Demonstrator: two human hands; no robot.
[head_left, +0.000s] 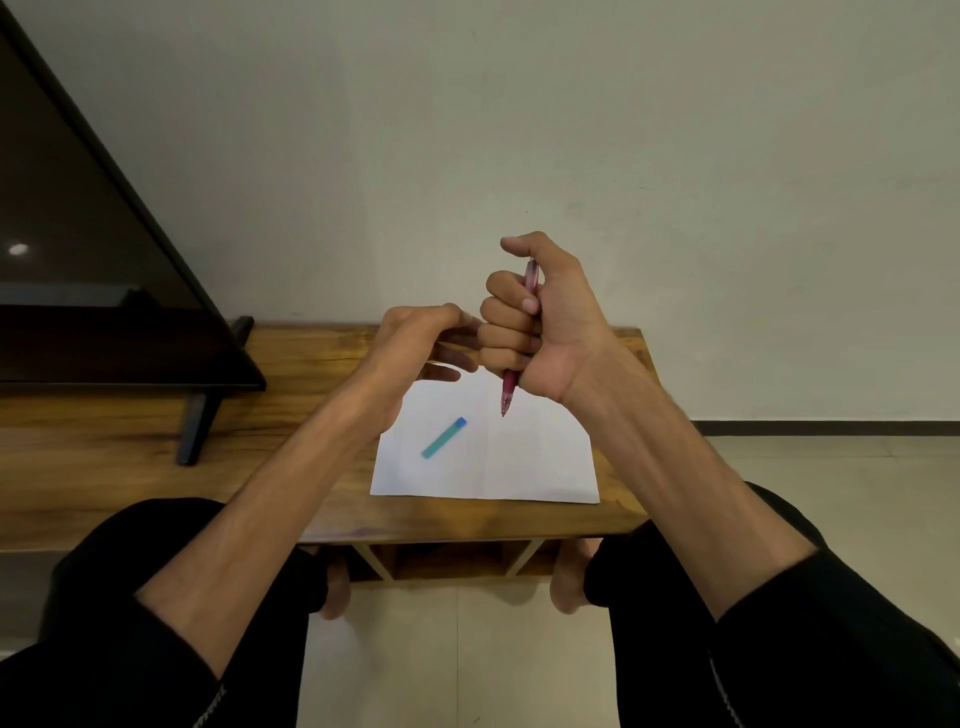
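My right hand (540, 322) grips a pink mechanical pencil (508, 388) in its fist, tip pointing down, thumb resting on the top end. It hovers above a white sheet of paper (540, 457) on the wooden table (156, 452). My left hand (415, 338) is raised just left of the right fist, its fingers loosely curled; I cannot make out anything in it. A teal lead case with a blue cap (444, 437) lies slanted on the left half of the paper.
A dark TV screen (78, 260) stands on the table at the left, with its stand leg (195, 426) near the paper. A plain wall is behind. My knees and bare feet are below the table's front edge.
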